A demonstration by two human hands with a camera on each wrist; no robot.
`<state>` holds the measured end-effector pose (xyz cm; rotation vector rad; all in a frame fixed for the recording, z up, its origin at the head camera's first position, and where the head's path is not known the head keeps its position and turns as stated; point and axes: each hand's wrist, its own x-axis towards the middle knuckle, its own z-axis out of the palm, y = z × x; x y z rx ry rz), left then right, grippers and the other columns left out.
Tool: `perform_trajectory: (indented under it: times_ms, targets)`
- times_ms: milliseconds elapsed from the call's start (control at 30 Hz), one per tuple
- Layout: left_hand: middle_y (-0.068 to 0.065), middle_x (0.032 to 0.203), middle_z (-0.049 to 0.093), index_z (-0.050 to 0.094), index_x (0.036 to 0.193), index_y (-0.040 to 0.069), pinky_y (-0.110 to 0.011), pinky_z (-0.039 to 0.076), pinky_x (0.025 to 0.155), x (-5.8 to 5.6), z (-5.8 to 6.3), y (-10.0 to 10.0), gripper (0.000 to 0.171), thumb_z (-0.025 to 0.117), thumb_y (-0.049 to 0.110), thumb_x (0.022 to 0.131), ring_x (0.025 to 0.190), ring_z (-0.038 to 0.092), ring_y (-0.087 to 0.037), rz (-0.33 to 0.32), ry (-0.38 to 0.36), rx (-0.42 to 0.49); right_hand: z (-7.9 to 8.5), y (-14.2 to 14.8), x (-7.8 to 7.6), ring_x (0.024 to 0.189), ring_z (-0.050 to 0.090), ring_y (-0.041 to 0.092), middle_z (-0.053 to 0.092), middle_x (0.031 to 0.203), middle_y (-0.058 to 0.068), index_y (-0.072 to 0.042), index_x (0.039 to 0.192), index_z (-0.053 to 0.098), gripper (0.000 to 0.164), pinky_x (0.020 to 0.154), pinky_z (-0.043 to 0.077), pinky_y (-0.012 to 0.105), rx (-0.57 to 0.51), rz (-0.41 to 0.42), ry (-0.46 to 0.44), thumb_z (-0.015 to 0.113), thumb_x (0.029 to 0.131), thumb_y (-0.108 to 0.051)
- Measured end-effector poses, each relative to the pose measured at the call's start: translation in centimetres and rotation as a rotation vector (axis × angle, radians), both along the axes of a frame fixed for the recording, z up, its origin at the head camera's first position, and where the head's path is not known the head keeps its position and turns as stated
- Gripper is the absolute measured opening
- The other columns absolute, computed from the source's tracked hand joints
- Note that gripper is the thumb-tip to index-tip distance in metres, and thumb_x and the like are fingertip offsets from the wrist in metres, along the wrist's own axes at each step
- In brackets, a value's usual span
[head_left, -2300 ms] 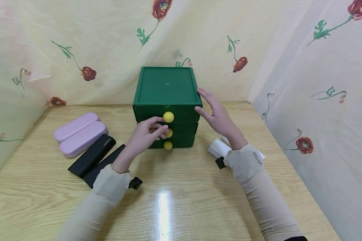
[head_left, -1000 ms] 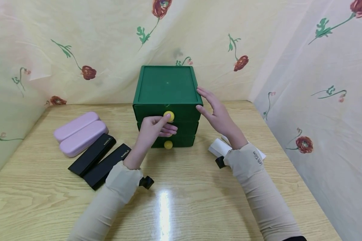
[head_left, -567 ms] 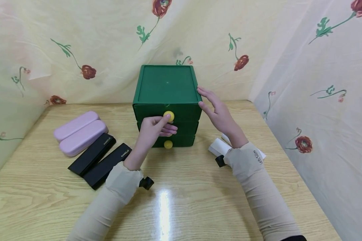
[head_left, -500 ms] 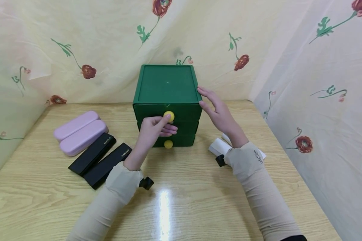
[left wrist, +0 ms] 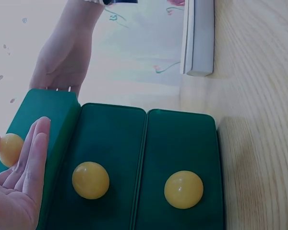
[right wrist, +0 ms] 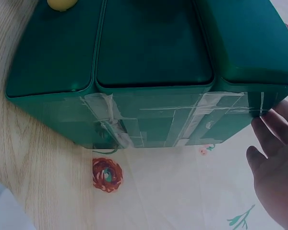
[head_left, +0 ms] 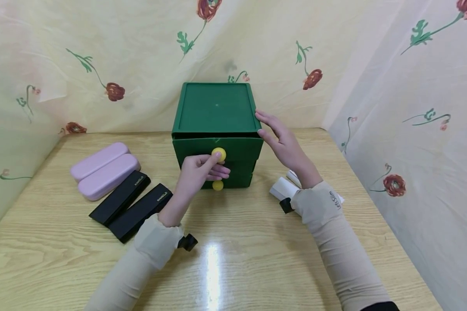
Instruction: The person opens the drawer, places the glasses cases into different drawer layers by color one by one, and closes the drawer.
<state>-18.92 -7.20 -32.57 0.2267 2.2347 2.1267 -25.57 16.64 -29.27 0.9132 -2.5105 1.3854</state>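
Note:
A green three-drawer cabinet point(head_left: 218, 108) stands at the back of the table. Its top drawer point(head_left: 194, 147) sits a little way out, with a dark gap under the cabinet's top. My left hand point(head_left: 194, 172) pinches the yellow knob point(head_left: 219, 154) of that drawer between thumb and fingers. The middle knob point(left wrist: 90, 180) and bottom knob point(left wrist: 183, 189) show in the left wrist view, their drawers closed. With fingers extended, my right hand point(head_left: 285, 144) touches the cabinet's upper right side. Clear tape point(right wrist: 168, 120) runs over that side in the right wrist view.
Two lilac cases point(head_left: 105, 170) and two black cases point(head_left: 140, 214) marked KANOLD lie on the table at left. White box-like items point(head_left: 284, 188) lie at right, partly under the right forearm. A flowered cloth point(head_left: 140, 52) hangs behind and at the sides.
My left hand has moved onto the top knob, gripped it and drawn the top drawer slightly towards me. My right thumb has shifted slightly up along the cabinet's edge.

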Motion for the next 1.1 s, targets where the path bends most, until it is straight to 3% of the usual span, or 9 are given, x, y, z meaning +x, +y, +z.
perform_trajectory:
  times_ms: [400, 600, 833, 1100]
  targets:
    - [-0.026, 0.092, 0.073, 0.065, 0.104, -0.014, -0.032, 0.061, 0.071, 0.8, -0.5, 0.1, 0.041, 0.053, 0.025, 0.101, 0.076, 0.075, -0.021, -0.007, 0.025, 0.021, -0.1, 0.1, -0.9, 0.148, 0.026, 0.022, 0.029, 0.159, 0.006, -0.014, 0.152, 0.032, 0.053, 0.122, 0.021, 0.046, 0.001, 0.024, -0.017, 0.048, 0.102, -0.022]
    - [-0.026, 0.09, 0.073, 0.065, 0.103, -0.014, -0.042, 0.06, 0.073, 1.5, -0.6, 0.0, 0.042, 0.053, 0.026, 0.1, 0.075, 0.075, -0.023, -0.01, 0.045, 0.018, 0.1, 0.1, -1.0, 0.15, 0.02, 0.018, 0.025, 0.161, 0.002, -0.017, 0.153, 0.031, 0.054, 0.122, 0.02, 0.046, 0.028, 0.036, -0.03, 0.048, 0.102, -0.026]
    - [-0.023, 0.089, 0.074, 0.066, 0.104, -0.012, -0.031, 0.06, 0.069, 2.3, -0.5, -0.3, 0.041, 0.053, 0.027, 0.1, 0.075, 0.075, -0.021, -0.015, 0.032, 0.016, 0.4, 0.1, -0.9, 0.151, 0.016, 0.017, 0.021, 0.162, -0.001, -0.018, 0.154, 0.028, 0.055, 0.123, 0.017, 0.046, 0.042, 0.048, -0.057, 0.048, 0.102, -0.025]
    - [-0.022, 0.09, 0.074, 0.068, 0.102, -0.007, -0.032, 0.06, 0.07, 3.4, -0.6, -0.4, 0.038, 0.055, 0.028, 0.1, 0.077, 0.075, -0.022, -0.038, 0.01, 0.011, 0.1, 0.1, -1.1, 0.151, 0.013, 0.016, 0.018, 0.163, -0.001, -0.017, 0.155, 0.024, 0.057, 0.123, 0.015, 0.047, 0.033, 0.06, -0.07, 0.047, 0.103, -0.024]
